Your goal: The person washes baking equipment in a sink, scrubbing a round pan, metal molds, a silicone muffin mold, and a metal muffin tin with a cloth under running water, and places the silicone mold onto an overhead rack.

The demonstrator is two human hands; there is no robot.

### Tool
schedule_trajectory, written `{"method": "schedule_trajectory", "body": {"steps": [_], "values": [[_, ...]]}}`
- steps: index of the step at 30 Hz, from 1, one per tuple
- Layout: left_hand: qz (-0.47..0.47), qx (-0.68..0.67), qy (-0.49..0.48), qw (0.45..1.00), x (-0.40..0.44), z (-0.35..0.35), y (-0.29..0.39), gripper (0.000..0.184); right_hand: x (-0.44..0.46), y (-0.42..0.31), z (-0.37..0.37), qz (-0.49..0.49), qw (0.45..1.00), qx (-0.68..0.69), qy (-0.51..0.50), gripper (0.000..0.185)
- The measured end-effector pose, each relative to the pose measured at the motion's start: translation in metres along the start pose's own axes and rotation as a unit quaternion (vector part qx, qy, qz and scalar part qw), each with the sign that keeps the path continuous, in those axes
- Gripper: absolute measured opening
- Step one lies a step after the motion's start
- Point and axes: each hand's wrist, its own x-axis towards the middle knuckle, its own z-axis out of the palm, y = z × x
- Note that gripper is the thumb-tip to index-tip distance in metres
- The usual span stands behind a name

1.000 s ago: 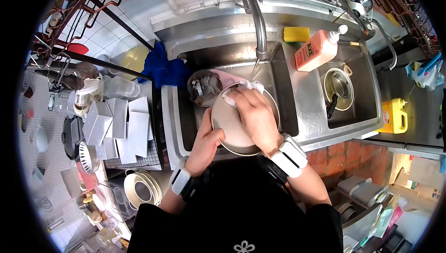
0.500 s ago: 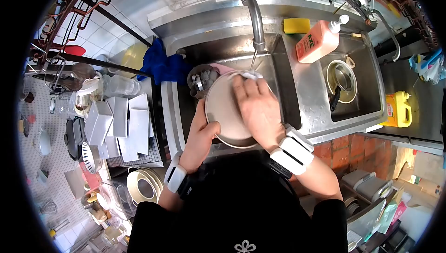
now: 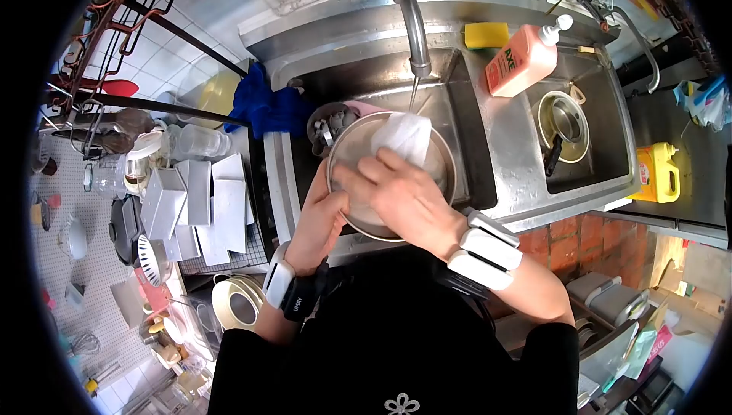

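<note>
A round beige pan point(image 3: 356, 143) is tilted over the left sink basin, below the faucet point(image 3: 412, 30), from which a thin stream of water runs. My left hand point(image 3: 319, 213) is closed on its left rim, thumb on the near side. Inside the pan lies a white cloth point(image 3: 406, 136). My right hand point(image 3: 408, 198) is over the pan with fingers bent, its fingertips at the lower edge of the cloth. Behind the pan's left side stands a metal bowl point(image 3: 311, 127) with small metal pieces in it.
A blue cloth point(image 3: 267, 106) hangs over the basin's left edge. Between the basins stands a pink soap bottle point(image 3: 521, 63) beside a yellow sponge point(image 3: 486, 35). The right basin holds nested pans point(image 3: 582, 125). White boxes point(image 3: 197, 194) are at the left, a yellow jug point(image 3: 658, 173) at the right.
My right hand has slid down across the pan, and more of the white cloth shows. The pan is still in my left hand. The view has shifted slightly.
</note>
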Motion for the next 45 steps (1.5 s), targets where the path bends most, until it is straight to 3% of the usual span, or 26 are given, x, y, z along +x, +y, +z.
{"method": "schedule_trajectory", "body": {"steps": [4, 7, 10, 13, 17, 20, 24, 28, 29, 32, 35, 38, 41, 43, 45], "values": [[0.065, 0.034, 0.03, 0.997, -0.003, 0.015, -0.002, 0.065, 0.01, 0.016, 0.004, 0.164, 0.979, -0.119, 0.027, 0.043], [0.116, 0.086, 0.059, 0.988, 0.001, 0.018, -0.01, 0.066, 0.011, 0.016, 0.027, 0.335, 0.927, -0.163, -0.047, 0.043], [0.131, 0.134, 0.048, 0.981, 0.005, 0.013, -0.012, 0.065, 0.017, 0.021, 0.014, 0.386, 0.919, -0.004, -0.078, 0.042], [0.092, 0.088, 0.024, 0.992, 0.004, 0.009, -0.008, 0.065, 0.012, 0.03, 0.026, 0.155, 0.982, 0.072, 0.082, 0.043], [0.02, 0.049, 0.01, 0.999, 0.003, 0.008, 0.009, 0.059, 0.006, 0.012, 0.01, 0.051, 0.998, 0.034, -0.007, 0.039], [-0.015, 0.025, -0.005, 1.0, 0.005, -0.005, 0.008, 0.058, 0.001, 0.01, 0.003, -0.054, 0.998, -0.002, -0.012, 0.037], [0.023, 0.034, 0.018, 0.999, 0.002, 0.015, 0.01, 0.06, 0.01, 0.023, 0.009, 0.039, 0.986, -0.158, 0.035, 0.037], [0.115, 0.132, 0.035, 0.984, 0.01, 0.004, -0.008, 0.066, 0.015, 0.029, 0.023, 0.251, 0.944, -0.212, 0.003, 0.035], [0.143, 0.158, 0.042, 0.976, 0.012, 0.005, -0.012, 0.066, 0.016, 0.027, 0.024, 0.326, 0.928, -0.168, -0.062, 0.032], [0.11, 0.079, 0.066, 0.989, 0.01, 0.01, -0.02, 0.069, 0.018, 0.033, 0.023, 0.383, 0.918, -0.056, -0.086, 0.031], [0.049, 0.034, 0.023, 0.998, 0.012, 0.0, -0.009, 0.065, 0.012, 0.045, 0.024, 0.219, 0.971, 0.09, 0.026, 0.031], [0.01, -0.065, -0.026, 0.997, 0.007, 0.006, 0.002, 0.053, 0.011, 0.03, 0.027, 0.116, 0.968, 0.218, 0.034, 0.03], [0.001, -0.111, -0.034, 0.993, 0.011, -0.005, -0.006, 0.037, 0.006, 0.025, 0.022, 0.11, 0.94, 0.314, -0.069, 0.027], [0.034, -0.022, -0.011, 0.999, 0.015, -0.002, -0.007, 0.034, 0.004, 0.026, 0.022, 0.116, 0.922, 0.333, -0.16, 0.023], [0.063, 0.064, 0.031, 0.995, 0.022, -0.007, -0.014, 0.027, -0.003, 0.025, 0.026, 0.066, 0.925, 0.325, -0.188, 0.02]]}}
